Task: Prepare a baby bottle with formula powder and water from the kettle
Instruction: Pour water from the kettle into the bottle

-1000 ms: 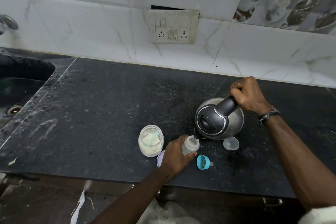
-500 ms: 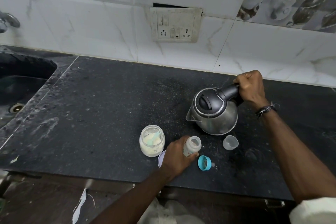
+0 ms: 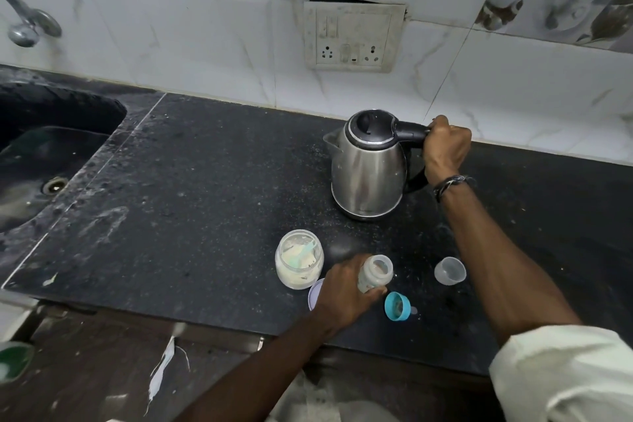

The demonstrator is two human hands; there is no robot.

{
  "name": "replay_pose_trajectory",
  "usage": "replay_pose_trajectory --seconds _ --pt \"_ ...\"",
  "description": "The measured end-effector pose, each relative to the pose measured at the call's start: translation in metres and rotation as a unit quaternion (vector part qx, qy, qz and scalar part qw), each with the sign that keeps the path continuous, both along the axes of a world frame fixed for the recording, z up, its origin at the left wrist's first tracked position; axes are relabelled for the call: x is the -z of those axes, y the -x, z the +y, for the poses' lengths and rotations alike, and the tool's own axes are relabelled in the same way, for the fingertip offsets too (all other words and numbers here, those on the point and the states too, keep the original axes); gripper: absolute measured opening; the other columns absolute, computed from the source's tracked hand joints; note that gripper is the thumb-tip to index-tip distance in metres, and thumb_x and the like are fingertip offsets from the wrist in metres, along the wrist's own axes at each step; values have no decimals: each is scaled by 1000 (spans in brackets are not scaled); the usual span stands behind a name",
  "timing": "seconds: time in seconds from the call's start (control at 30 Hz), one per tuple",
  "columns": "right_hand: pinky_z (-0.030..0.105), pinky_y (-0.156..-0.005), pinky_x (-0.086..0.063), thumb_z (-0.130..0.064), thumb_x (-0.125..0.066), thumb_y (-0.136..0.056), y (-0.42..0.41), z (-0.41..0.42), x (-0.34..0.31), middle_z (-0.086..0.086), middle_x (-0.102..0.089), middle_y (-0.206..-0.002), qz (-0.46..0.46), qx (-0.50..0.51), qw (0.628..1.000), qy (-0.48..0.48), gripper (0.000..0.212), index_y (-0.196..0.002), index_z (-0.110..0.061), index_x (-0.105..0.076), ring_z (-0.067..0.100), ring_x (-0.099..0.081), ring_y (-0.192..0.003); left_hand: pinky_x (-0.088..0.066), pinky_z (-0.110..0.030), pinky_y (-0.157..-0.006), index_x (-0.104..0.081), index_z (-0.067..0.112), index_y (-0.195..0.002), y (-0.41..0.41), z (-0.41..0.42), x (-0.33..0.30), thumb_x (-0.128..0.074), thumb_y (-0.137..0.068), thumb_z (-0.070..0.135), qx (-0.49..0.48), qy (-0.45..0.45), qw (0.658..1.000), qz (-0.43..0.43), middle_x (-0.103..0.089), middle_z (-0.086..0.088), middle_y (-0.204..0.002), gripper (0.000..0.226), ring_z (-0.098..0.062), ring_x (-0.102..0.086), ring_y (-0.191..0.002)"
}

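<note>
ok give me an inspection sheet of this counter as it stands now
surface: black stone counter, dusty with pale smears.
job's things: steel kettle upright near the wall; open baby bottle, cloudy liquid inside; formula jar open, scoop in the powder, beside the bottle; teal bottle ring and clear cap lying loose.
clutter: jar lid, partly hidden by the hand.
grippers: left hand grips the bottle; right hand grips the kettle handle.
cables: nothing seen.
surroundings: sink and tap at left; wall socket plate on marble tiles.
</note>
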State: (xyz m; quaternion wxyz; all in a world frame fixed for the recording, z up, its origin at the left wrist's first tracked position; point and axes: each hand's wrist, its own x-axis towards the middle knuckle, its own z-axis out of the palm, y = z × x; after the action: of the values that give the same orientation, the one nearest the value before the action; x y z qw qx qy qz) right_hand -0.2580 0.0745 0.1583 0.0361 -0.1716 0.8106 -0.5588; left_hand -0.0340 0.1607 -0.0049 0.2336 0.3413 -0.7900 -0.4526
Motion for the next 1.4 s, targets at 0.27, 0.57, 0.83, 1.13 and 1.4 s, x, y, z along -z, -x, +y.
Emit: replay_pose_trajectory --seconds 0.27,0.57,0.83,1.13,1.4 --pt "31 -53 -33 -27 -51 -81 -10 -39 15 -1 -41 -54 -82 34 996 27 35 -49 -14 -43 19 -39 -53 -55 -34 -87 -62 29 -122 -1 0 1 -81 -75 41 -2 -1 1000 2 -73 8 -112 52 -9 -68 -100" --pt "33 -54 -36 -28 -50 -81 -14 -59 31 -2 -42 -54 -115 55 992 13 34 -51 -13 -43 18 -39 -52 -55 -34 -89 -64 26 -122 -2 0 0 -83 -76 34 -7 -5 1000 6 -73 6 -115 51 -11 -69 -103" --pt "33 -53 -32 -25 -49 -81 -4 -64 40 -3 -40 -55 -128 50 990 28 31 -53 -16 -42 16 -37 -52 -55 -31 -89 -62 29 -123 -2 -1 0 -82 -76 36 -3 -18 1000 6 -72 8 -117 51 -8 -67 -104" --pt "40 -56 -50 -36 -51 -69 12 -58 42 4 -58 -64 -176 -23 984 31 27 -58 -12 -57 27 -58 -62 -54 -33 -88 -63 28 -121 -1 -1 1 -81 -75 38 -2 -5 1000 11 -72 8 -114 51 -9 -67 -101" --pt "26 -61 -43 -15 -57 -76 19 -25 36 1 -63 -69 -92 -29 994 46 18 -74 -3 -70 15 -55 -69 -54 -34 -87 -63 28 -122 -1 -1 3 -80 -75 41 8 3 1000 14 -73 8 -112 51 -9 -68 -101"
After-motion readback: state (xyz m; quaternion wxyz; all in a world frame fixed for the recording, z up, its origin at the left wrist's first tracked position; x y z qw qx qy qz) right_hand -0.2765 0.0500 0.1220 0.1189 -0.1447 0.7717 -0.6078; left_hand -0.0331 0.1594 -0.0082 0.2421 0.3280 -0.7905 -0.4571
